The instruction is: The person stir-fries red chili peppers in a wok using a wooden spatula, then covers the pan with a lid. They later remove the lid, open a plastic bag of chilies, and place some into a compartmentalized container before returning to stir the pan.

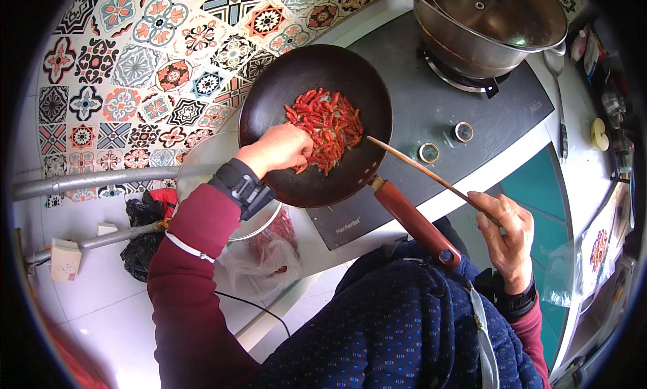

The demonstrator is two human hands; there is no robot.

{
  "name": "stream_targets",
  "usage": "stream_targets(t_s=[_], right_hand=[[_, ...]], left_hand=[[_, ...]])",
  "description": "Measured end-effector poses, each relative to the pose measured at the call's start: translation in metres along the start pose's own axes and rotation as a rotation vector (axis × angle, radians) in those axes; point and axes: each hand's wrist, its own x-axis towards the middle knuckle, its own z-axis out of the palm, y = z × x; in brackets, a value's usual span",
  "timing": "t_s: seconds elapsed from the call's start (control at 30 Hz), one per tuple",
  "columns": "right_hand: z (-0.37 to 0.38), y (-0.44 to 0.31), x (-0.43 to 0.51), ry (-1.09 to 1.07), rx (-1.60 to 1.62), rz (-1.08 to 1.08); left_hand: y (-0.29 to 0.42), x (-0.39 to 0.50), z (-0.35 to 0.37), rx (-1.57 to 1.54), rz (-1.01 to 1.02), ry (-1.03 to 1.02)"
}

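A dark wok (313,68) with a reddish-brown handle (412,219) stands on the black cooktop. Dried red chilies (331,126) lie heaped in its bowl. My left hand (280,149) reaches over the wok's near left rim, fingers curled together on the chilies at the edge of the heap; the fingertips are partly hidden. In my right hand (505,232) is a long wooden chopstick (424,170), possibly a pair lying together. Its tip is over the wok's right side, just right of the chilies.
A lidded steel pot (470,40) sits on the far burner. Two knobs (463,131) are on the black cooktop (404,95). A clear plastic bag (268,267) with red contents lies below the wok. Metal pipes (101,180) run at left. A ladle (558,106) rests at right.
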Motion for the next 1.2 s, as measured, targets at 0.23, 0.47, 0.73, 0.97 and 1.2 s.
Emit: stream_targets(t_s=[0.23, 0.47, 0.73, 0.97, 1.2], right_hand=[[0.001, -0.001, 0.001, -0.002, -0.023, -0.026], [-0.001, -0.003, 0.0, -0.02, -0.024, 0.011], [-0.002, 0.001, -0.006, 0.034, -0.014, 0.025], [-0.001, 0.003, -0.006, 0.054, -0.008, 0.013], [0.004, 0.001, 0.0, 0.023, 0.026, 0.009]], left_hand=[[0.006, -0.009, -0.012, -0.268, -0.057, 0.119], [-0.005, 0.01, -0.02, -0.183, -0.062, 0.28], [0.006, 0.083, -0.001, 0.106, 0.131, 0.513], [0.01, 0.075, -0.007, 0.03, 0.137, 0.56], [0.012, 0.038, -0.022, -0.436, 0.04, 0.567]])
